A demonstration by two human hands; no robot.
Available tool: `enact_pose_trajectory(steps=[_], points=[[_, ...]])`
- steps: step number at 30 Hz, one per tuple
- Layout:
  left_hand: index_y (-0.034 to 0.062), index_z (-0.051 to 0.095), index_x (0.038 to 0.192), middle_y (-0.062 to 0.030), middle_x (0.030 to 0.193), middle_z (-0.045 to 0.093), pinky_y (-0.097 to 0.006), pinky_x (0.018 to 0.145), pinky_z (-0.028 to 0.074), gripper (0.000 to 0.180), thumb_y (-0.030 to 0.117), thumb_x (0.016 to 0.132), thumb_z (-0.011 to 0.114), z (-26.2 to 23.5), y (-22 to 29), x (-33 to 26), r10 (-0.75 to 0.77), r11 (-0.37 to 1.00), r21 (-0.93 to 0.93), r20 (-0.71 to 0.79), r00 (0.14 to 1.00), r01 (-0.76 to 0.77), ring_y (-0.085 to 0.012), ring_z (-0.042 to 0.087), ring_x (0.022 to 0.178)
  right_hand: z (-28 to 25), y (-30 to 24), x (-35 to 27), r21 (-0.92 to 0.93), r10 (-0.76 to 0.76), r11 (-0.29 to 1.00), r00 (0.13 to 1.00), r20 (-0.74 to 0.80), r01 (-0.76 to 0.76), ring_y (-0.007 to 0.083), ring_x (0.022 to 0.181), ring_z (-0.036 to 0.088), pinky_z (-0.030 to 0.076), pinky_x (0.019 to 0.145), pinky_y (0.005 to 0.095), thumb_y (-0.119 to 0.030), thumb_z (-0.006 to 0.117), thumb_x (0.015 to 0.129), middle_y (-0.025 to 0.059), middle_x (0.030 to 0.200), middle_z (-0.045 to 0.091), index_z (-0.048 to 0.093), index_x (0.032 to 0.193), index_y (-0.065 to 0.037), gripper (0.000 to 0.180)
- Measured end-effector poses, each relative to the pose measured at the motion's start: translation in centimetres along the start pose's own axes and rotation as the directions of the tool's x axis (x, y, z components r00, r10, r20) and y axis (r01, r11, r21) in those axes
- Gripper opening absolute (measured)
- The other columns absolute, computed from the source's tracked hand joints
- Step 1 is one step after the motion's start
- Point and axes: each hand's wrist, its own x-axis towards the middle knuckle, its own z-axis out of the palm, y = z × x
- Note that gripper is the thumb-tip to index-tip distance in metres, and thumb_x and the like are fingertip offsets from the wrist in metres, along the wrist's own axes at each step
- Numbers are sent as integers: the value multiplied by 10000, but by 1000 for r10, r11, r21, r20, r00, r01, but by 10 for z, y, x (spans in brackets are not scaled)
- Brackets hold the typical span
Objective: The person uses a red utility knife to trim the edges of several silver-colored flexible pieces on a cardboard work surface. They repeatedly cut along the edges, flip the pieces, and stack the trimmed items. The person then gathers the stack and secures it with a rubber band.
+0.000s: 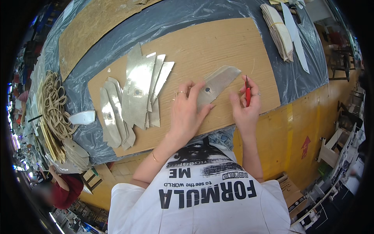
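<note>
My left hand (186,111) holds the left end of a flat grey shaped piece (221,82) with a small keyhole-like cutout, its thumb at the near edge. The piece lies on a brown cardboard sheet (202,43). Just right of it, my right hand (249,109) is closed around a small red-handled tool (248,93) with a dark, narrow tip pointing away from me. The tip is apart from the piece; its exact kind is unclear. To the left, shiny grey pieces with similar cutouts lie fanned in a larger pile (136,82) and a smaller pile (112,113).
Bluish plastic film (87,134) covers the table. Cream cords (52,103) and a white curved piece (82,117) lie left. A banded cream bundle (278,33) and long white strip (294,39) lie far right. A brown board (101,27) sits far left. Someone in red (69,191) works lower left.
</note>
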Motion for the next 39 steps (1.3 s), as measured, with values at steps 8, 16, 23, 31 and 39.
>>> enact_pose_trajectory(steps=[8, 16, 23, 31, 39], points=[[39, 563, 1190, -145, 1090, 606, -412, 849, 492, 596, 147, 687, 862, -13, 9, -4, -161, 938, -307, 18, 987, 159, -341, 612, 974, 2, -13, -1, 265, 117, 960, 989, -85, -91, 14, 764, 450, 364, 610, 159, -108, 684, 951, -13, 1020, 562, 542, 1315, -15, 402], [11, 591, 1209, -114, 1114, 666, -348, 890, 491, 643, 179, 672, 903, -33, 24, -4, -35, 974, -225, -19, 999, 30, -236, 617, 980, -11, -10, 4, 642, 117, 727, 965, 233, -243, 13, 771, 475, 405, 658, 177, -82, 615, 989, -27, 943, 568, 453, 1391, -27, 437], [46, 610, 1190, -88, 1093, 710, -376, 960, 392, 585, 204, 693, 874, -34, 16, -7, 62, 988, -129, -131, 989, -80, -231, 677, 945, 6, -22, 6, 463, 123, 881, 992, -25, -98, 50, 827, 543, 457, 719, 191, 10, 614, 951, 6, 988, 596, 414, 1412, -24, 504], [65, 628, 1056, -58, 1074, 721, -396, 991, 382, 381, 100, 741, 839, -41, -10, -17, 280, 951, 13, -451, 847, -308, -222, 710, 887, 17, -23, 6, 429, 119, 895, 992, 37, -124, 9, 729, 495, 418, 661, 155, 94, 616, 897, 7, 922, 562, 332, 1424, -42, 614], [0, 558, 1280, -139, 1177, 660, -377, 957, 479, 524, 139, 826, 780, -54, -6, 0, 2, 983, -177, -216, 976, -41, -295, 658, 1055, 12, -16, 3, 397, 51, 913, 991, 127, -98, 27, 749, 538, 422, 634, 152, 65, 620, 908, 60, 962, 624, 327, 1413, -31, 591]])
